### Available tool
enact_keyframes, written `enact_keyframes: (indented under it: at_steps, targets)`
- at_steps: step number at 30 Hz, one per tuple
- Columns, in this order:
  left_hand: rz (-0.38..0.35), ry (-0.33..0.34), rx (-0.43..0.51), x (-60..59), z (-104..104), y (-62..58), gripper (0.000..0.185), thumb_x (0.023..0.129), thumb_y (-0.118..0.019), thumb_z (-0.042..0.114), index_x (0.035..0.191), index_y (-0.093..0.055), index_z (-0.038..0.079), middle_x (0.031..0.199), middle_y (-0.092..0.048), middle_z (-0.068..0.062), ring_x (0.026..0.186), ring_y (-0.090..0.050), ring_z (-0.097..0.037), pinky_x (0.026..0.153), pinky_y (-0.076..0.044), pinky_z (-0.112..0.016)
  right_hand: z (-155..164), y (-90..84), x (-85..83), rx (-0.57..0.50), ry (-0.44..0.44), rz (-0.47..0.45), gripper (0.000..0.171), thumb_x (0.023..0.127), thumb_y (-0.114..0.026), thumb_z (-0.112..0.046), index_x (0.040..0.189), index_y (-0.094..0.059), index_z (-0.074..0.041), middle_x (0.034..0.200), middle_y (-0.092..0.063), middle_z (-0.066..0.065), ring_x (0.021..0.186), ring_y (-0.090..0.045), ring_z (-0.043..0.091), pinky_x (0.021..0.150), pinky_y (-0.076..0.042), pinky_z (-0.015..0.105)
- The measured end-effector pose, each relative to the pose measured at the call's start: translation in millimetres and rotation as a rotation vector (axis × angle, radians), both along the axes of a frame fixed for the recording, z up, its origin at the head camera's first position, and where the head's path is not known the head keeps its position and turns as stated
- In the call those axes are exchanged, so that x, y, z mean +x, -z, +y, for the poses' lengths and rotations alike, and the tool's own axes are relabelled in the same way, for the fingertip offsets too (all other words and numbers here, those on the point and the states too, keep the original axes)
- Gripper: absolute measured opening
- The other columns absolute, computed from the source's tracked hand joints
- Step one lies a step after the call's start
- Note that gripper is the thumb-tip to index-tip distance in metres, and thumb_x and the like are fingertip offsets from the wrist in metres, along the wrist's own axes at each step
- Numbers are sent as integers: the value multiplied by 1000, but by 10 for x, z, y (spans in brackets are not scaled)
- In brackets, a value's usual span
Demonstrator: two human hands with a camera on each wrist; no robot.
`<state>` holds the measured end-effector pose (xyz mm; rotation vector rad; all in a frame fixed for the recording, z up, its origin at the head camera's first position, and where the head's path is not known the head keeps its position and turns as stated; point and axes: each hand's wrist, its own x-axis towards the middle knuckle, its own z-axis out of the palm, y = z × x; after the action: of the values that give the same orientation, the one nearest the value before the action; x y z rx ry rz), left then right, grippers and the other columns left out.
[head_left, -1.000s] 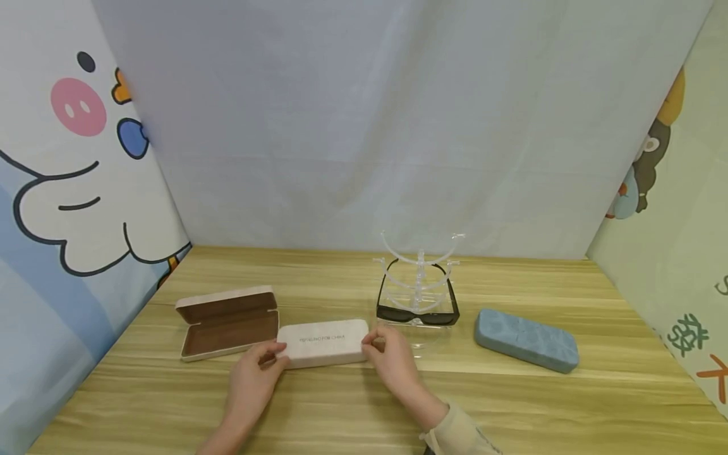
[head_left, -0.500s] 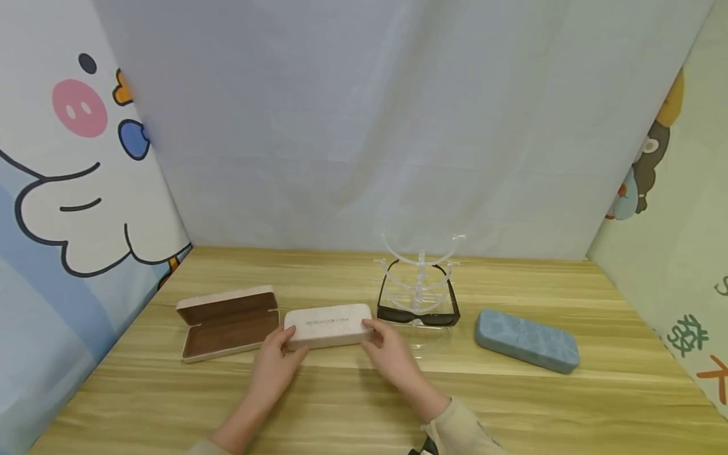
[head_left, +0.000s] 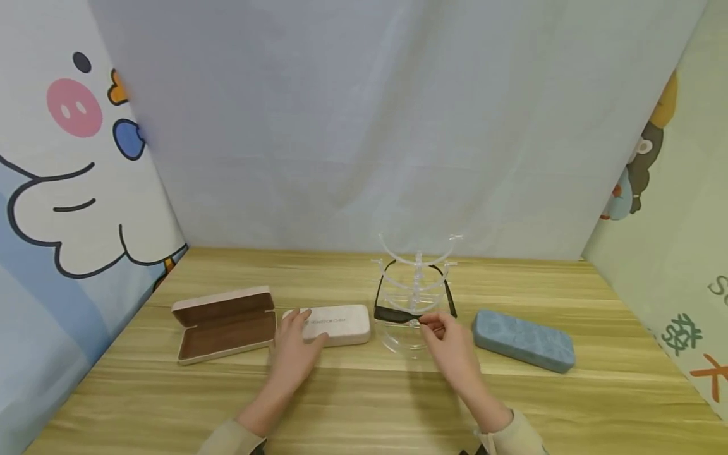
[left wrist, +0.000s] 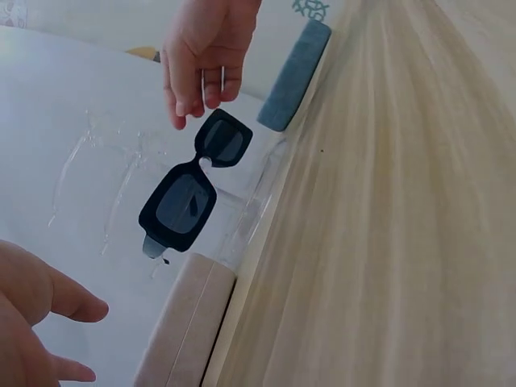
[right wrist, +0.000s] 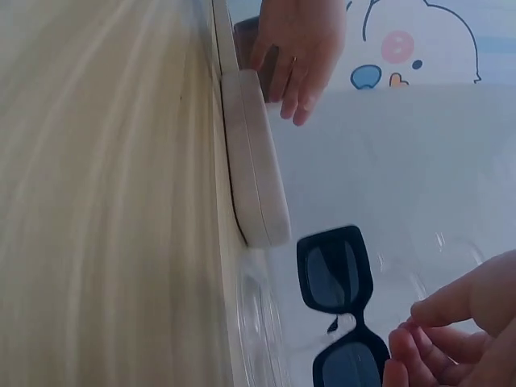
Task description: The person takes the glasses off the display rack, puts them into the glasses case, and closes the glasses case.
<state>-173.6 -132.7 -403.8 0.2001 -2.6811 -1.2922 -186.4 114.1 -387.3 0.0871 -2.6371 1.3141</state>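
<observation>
Both hands point(head_left: 296, 344) flank sunglasses point(head_left: 398, 314)

Sunglasses point(head_left: 414, 314): we see black.
Closed case point(head_left: 335, 325): beige.
Open case point(head_left: 226, 323): brown inside.
Right-hand case point(head_left: 523, 340): mottled blue.

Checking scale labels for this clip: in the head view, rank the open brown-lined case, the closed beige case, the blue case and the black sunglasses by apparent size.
1. Open brown-lined beige glasses case, largest, lid spread.
2. Blue textured glasses case.
3. Closed beige glasses case: close to the blue one, partly under the left hand, so unsure.
4. Black rectangular sunglasses on the clear stand.
</observation>
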Motion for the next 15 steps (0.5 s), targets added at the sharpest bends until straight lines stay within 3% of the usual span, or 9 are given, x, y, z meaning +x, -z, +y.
enact_keyframes:
  at_steps: [5,10,15]
  targets:
    - [12,0,-25,-69,126,-27,51,82,-61,20,127,-48,0,135,-41,-22,125,-32,-44,99,-4,-70,231,-9,-36,16,112,35,16,87,-58,-12,99,-64,-4,85,-58,7,72,-52,16,59,-41,23]
    - [3,40,-44,-126,306,-49,48,81,-63,20,124,-52,1,129,-48,-20,123,-37,-41,99,1,-70,336,14,-77,7,139,32,26,87,-58,-11,111,-57,1,105,-51,18,92,-51,28,74,-46,35]
    - [22,140,94,-217,485,-67,51,83,-62,18,128,-47,-1,129,-47,-21,121,-40,-39,103,-25,-55,373,59,-118,-62,80,-55,45,90,-55,-15,129,-42,2,128,-38,23,116,-42,37,91,-44,45]
